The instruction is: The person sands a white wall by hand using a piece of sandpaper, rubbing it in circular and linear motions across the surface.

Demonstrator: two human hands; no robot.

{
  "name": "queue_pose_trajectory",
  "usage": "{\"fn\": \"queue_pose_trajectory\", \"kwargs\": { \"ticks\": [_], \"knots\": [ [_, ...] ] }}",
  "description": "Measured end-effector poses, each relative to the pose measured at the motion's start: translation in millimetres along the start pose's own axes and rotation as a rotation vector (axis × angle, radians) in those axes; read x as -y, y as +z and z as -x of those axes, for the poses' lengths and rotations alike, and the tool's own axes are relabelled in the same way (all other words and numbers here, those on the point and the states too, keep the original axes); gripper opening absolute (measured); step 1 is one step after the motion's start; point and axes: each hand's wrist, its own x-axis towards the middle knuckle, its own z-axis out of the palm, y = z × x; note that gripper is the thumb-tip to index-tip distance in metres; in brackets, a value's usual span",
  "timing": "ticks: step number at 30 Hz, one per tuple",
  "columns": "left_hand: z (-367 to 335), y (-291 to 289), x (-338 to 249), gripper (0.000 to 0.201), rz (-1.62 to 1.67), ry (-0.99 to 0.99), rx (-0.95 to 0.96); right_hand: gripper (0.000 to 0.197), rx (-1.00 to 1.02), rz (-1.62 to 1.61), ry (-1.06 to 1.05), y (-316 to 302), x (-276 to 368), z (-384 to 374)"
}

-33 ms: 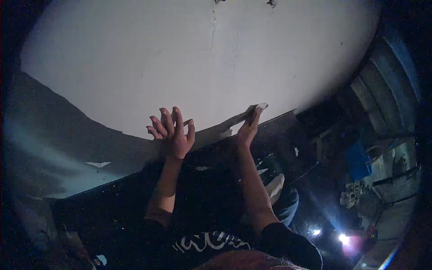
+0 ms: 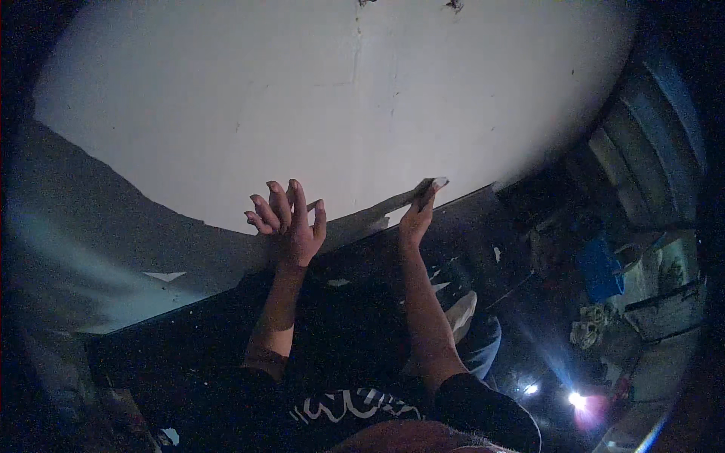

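At the left, a grey, glossy, curved surface (image 2: 98, 249) bore a pale, roughly triangular patch (image 2: 165, 277). Right of it, the person's left hand (image 2: 300, 232) was raised, empty, its fingers spread before the lower edge of a broad, off-white, smooth panel (image 2: 302, 113); whether they touched it could not be told. Farther right, the person's right hand (image 2: 415, 222) gripped a small grey-and-white piece (image 2: 439, 183) at its fingertips, by the panel's lower edge; its kind was too blurred to tell. Beyond were a bright white light (image 2: 576, 399) and, higher, a blue container (image 2: 600, 272).
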Motion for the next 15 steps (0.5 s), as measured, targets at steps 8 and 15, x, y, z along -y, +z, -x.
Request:
{"fn": "queue_pose_trajectory", "kwargs": {
  "ticks": [8,15],
  "knots": [
    [2,0,2,0.078,0.023,-0.009,0.039,0.048,-0.051,-0.132,0.224,10,-49,-2],
    [2,1,1,0.079,0.001,-0.009,0.03,0.059,0.042,0.096,-0.313,-1,66,20]
  ]
}}
